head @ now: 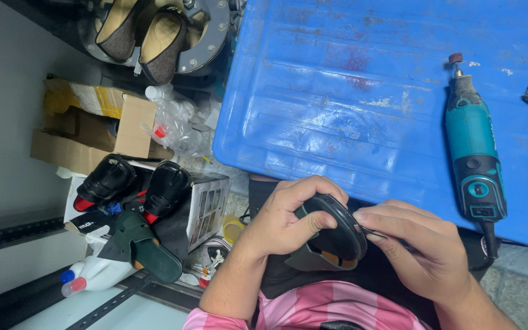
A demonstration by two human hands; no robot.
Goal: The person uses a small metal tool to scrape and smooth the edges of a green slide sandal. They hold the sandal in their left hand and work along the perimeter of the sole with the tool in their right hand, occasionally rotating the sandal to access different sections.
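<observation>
Below the near edge of the blue plastic lid (362,91), over the lap, both hands are working on a dark green slide sandal (331,235). Left hand (288,217) is gripping it, fingers curled closed over the upper edge, thumb pressing the strap side. Right hand (420,247) is pinching closed on a thin dark tool (374,232) at the black sole rim; tool type too small to tell, tip is sitting at the rim seam.

Handling judgement: sandal is looking light, foam or rubber, flexing rather than rigid, so it is probably squashing if squeezed mid-sole. Best hold is likely the rim and strap base, as the left hand is doing. Surface is looking matte, not slippery; not fragile.

On the lid, near its right edge, a teal rotary tool (473,146) is lying with bit pointing to the far edge, untouched. Well apart at left, the matching green sandal (145,244) is resting against a printed box (206,208), with two black shoes (132,183) on top, a cardboard carton (93,125) behind, and a white bottle (96,275) below.
</observation>
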